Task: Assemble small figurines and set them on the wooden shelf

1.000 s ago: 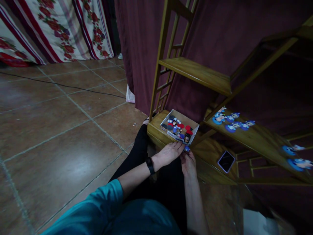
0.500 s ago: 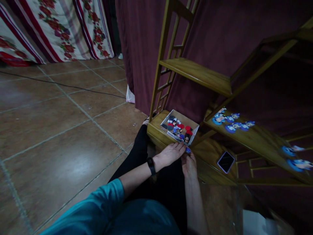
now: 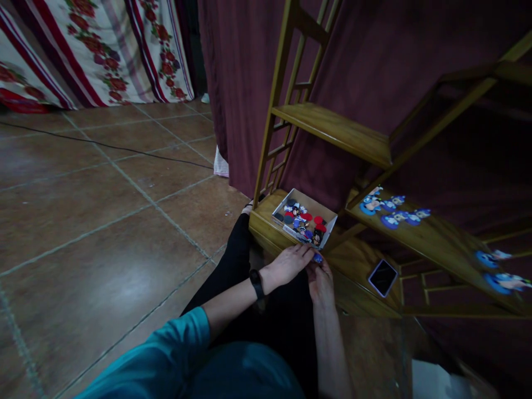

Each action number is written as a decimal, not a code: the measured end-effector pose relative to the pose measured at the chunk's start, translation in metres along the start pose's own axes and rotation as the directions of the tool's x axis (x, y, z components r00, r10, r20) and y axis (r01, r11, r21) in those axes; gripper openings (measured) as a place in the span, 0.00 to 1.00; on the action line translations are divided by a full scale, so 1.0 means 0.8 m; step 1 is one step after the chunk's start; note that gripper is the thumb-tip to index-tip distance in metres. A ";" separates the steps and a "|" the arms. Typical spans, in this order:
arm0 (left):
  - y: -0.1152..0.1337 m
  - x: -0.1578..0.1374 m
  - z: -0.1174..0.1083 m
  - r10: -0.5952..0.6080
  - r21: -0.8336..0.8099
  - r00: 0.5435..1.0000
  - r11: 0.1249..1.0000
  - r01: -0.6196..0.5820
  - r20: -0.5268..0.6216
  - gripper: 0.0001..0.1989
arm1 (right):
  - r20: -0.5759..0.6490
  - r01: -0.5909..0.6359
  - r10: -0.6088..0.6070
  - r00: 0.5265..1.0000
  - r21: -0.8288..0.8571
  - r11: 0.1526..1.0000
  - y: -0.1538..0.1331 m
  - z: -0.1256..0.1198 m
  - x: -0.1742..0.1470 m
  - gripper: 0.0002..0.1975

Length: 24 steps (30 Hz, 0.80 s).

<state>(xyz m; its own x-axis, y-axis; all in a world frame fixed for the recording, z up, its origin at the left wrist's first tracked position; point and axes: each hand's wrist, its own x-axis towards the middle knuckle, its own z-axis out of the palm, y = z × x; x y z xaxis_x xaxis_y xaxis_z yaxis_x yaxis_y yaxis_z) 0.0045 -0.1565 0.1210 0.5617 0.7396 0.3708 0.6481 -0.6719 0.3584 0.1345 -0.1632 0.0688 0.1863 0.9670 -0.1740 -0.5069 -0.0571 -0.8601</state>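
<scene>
A small blue-purple figurine [image 3: 318,258] is held between the fingertips of both hands, just in front of a shallow cardboard box [image 3: 316,204]. My left hand [image 3: 287,265], with a black band on its wrist, closes on it from the left and covers part of it. From below and to the right, my right hand [image 3: 321,284] pinches it with curled fingers. Inside the box lie small character figures [image 3: 298,223] with red, blue and dark round bases, jumbled together. The held figurine's details are too small to make out.
The box rests on a low wooden shelf unit [image 3: 268,221], close to my knees. A phone [image 3: 383,277] lies to its right. Several blue-based figurines [image 3: 394,218] stand on the shelf board at right, with two more figurines [image 3: 505,281] farther along. A cable [image 3: 158,156] crosses the tiled floor.
Both hands keep hold of the figurine and have barely moved. The view has shifted very slightly; the box and the shelf figurines look the same.
</scene>
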 end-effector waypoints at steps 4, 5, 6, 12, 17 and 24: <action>-0.006 -0.003 0.004 -0.108 -0.228 0.993 0.969 0.096 -0.042 0.16 | 0.020 0.002 -0.002 1.000 -0.005 1.000 -0.003 0.003 -0.002 0.15; -0.008 -0.004 0.005 -0.144 -0.298 0.988 0.947 0.122 -0.051 0.16 | 0.024 0.004 -0.004 1.000 -0.003 1.000 -0.005 0.005 -0.003 0.15; -0.011 -0.004 0.007 -0.183 -0.366 0.981 0.918 0.149 -0.058 0.17 | 0.031 0.004 -0.004 1.000 0.000 1.000 -0.006 0.007 -0.004 0.14; -0.029 -0.002 0.022 -0.389 -0.704 0.921 0.654 0.276 -0.001 0.15 | 0.035 -0.006 0.005 0.999 0.022 1.000 -0.009 0.017 -0.007 0.15; -0.033 0.001 0.032 -0.478 -0.898 0.877 0.361 0.254 0.056 0.13 | 0.029 0.000 -0.001 1.000 0.035 0.999 -0.009 0.018 -0.008 0.16; -0.028 0.003 0.033 -0.605 -0.969 0.781 0.059 0.239 0.156 0.16 | 0.072 0.016 -0.018 0.997 0.024 1.000 -0.013 0.025 -0.013 0.18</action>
<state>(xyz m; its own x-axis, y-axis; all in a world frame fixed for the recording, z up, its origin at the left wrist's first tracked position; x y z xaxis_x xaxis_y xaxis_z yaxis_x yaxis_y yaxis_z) 0.0048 -0.1386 0.0916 0.1264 0.9901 -0.0610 -0.3260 0.0995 0.9401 0.1210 -0.1673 0.0892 0.1347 0.9831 -0.1237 -0.5235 -0.0354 -0.8513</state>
